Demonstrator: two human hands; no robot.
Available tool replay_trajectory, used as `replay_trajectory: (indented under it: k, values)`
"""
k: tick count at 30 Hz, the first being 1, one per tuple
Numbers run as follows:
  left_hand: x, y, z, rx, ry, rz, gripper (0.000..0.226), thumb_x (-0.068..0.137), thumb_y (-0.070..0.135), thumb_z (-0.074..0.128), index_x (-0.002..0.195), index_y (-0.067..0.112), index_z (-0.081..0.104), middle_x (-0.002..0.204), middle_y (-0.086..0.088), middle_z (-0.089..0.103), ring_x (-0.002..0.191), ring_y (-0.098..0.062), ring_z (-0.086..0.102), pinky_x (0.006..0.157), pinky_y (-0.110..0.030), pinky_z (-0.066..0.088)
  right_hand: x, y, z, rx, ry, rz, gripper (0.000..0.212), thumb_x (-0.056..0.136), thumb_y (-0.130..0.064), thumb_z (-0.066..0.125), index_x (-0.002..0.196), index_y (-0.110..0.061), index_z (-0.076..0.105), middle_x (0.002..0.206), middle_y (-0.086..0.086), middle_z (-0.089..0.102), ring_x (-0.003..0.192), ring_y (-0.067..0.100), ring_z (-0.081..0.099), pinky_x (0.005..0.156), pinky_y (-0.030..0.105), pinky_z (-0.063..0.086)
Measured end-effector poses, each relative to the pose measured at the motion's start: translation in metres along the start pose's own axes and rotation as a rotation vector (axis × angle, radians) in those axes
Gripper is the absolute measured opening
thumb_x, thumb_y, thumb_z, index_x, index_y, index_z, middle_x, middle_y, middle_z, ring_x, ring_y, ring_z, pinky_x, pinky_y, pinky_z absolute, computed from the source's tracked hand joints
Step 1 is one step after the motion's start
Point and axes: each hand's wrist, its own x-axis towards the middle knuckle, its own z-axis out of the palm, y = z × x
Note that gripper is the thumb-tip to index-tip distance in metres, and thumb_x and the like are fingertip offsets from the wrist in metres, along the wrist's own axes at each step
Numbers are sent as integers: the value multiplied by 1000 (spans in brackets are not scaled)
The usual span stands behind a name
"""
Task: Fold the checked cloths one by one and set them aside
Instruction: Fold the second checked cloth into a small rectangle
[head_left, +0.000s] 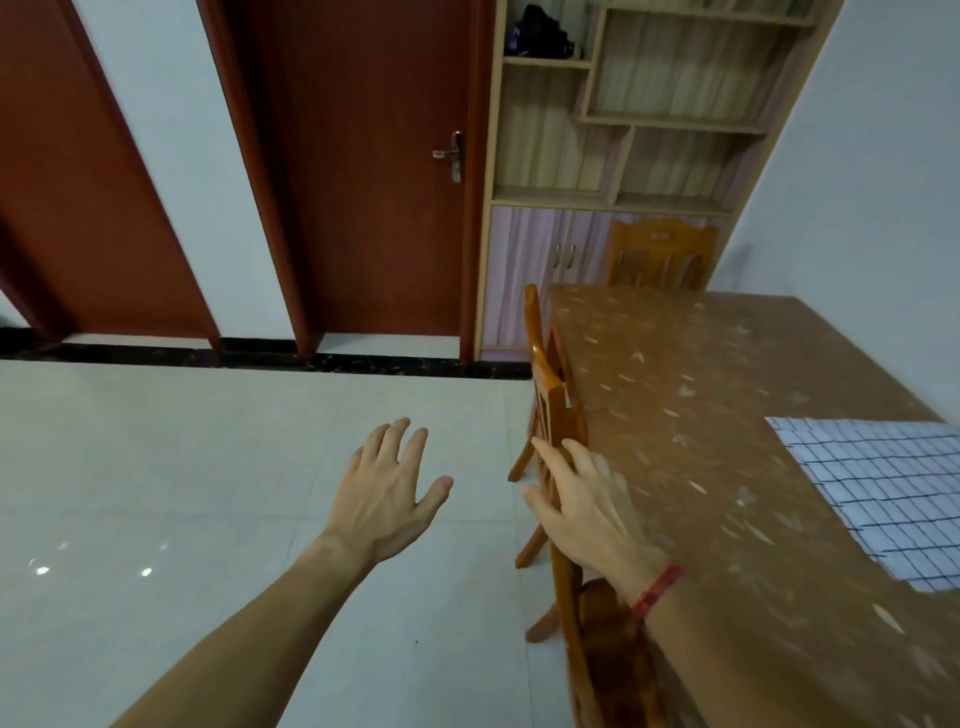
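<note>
A white cloth with a dark checked grid (883, 493) lies flat on the brown table (701, 415) at the right edge of the view, partly cut off by the frame. My left hand (387, 493) hovers over the floor with fingers spread and holds nothing. My right hand (587, 501), with a red band at the wrist, is stretched out with straight fingers over the back of a wooden chair, left of the table's edge. Neither hand touches the cloth.
Two orange wooden chairs (550, 415) stand tucked along the table's left side, another chair (657, 254) at its far end. A shelf cabinet (623, 130) and a dark red door (363, 182) line the back wall. Pale tiled floor (208, 467) spreads to the left.
</note>
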Motion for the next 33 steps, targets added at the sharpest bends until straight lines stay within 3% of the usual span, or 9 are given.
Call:
replay_trajectory:
  k: [7,18,25,30,33]
  values:
    - [36,-42,-2,-39,6,61,70,89,63,28,138,15,43,145,-8,42,131,-27,39,104,-41,38,33,-34,-3,-45,49,59,55,96,-52,35,148,-36,24,142,-1,38,129,20,37,105,38,33]
    - [125,-45,14,-62,-33,141,71,91,64,27,145,19,32,152,-6,32,138,-25,29,111,-39,30,110,-15,-1,-60,128,116,55,96,-53,37,146,-36,25,142,-6,36,126,17,41,104,38,37]
    - [231,-14,36,-45,-61,254,70,92,63,29,147,19,27,154,-5,27,141,-24,24,112,-38,26,195,39,6,-26,188,173,57,94,-57,35,145,-37,23,139,-3,41,124,19,44,102,40,40]
    - [330,32,55,-29,-135,348,81,84,69,11,148,21,25,155,-5,25,143,-25,20,115,-41,23,252,110,2,47,212,353,60,93,-59,36,146,-36,21,147,-3,36,134,22,36,109,43,32]
    - [376,64,70,-25,-138,455,78,86,69,15,147,22,28,152,-5,30,141,-25,25,113,-41,26,269,154,4,70,223,460,64,90,-63,31,148,-36,20,149,0,35,136,24,34,110,45,30]
